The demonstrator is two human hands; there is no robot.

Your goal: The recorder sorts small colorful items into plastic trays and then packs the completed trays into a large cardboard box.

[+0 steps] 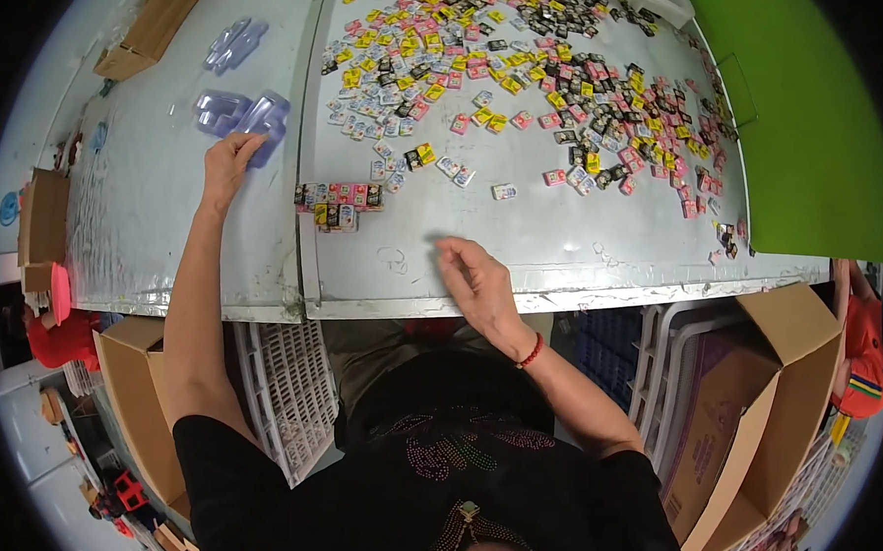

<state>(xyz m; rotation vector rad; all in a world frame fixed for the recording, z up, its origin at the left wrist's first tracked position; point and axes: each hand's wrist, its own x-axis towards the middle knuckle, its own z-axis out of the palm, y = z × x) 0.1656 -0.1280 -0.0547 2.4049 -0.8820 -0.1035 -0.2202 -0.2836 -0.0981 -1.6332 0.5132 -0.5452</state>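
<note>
My left hand [227, 171] reaches over the left table and pinches the near edge of a clear bluish plastic blister tray [268, 113]. Beside it, to the left, lies another clear plastic tray [220, 112], and farther back sits a small group of the same trays [237, 46]. My right hand [482, 289] hovers over the front edge of the right table, fingers loosely bent and apart, with nothing visible in it. Between the hands, small pink, black, yellow and white boxes [340, 196] stand packed together in short rows at the table's left edge.
Many loose small boxes [509, 77] are spread over the far part of the right table [444, 212]. A green panel [813, 124] borders it on the right. Cardboard boxes [160, 25] stand at the left. Below are an open carton [731, 416] and a white plastic crate [294, 392].
</note>
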